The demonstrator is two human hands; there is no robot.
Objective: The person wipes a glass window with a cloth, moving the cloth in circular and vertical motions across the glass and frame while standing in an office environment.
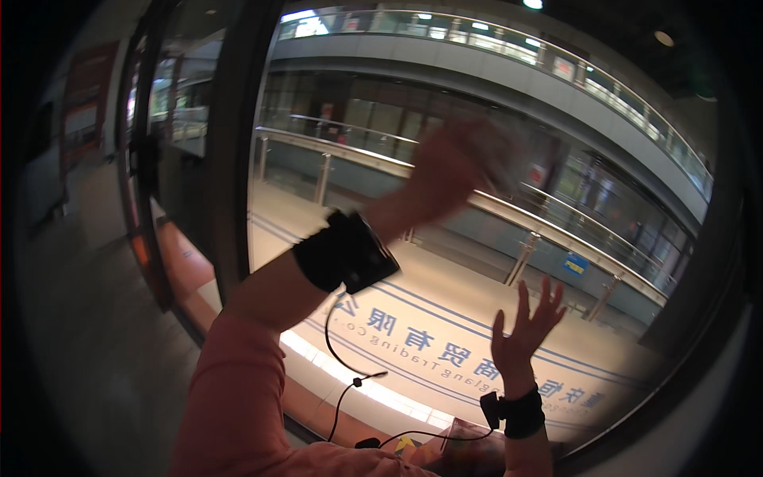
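Note:
A large glass pane in a dark frame stands before me, with blue lettering that reads mirrored from my side. My left hand is raised high in front of the pane and blurred by motion. A pale greyish, cloth-like thing is in its fingers, too smeared to name surely. Lower down at the right, my right hand holds nothing, its fingers spread and pointing up near the lettering. Whether that palm touches the glass I cannot tell. Black straps with small devices circle both wrists.
Thin black cables hang between my wrists and chest. A dark upright frame post borders the pane at left, beside another glazed section. Beyond the glass run a walkway, a metal railing and an upper balcony.

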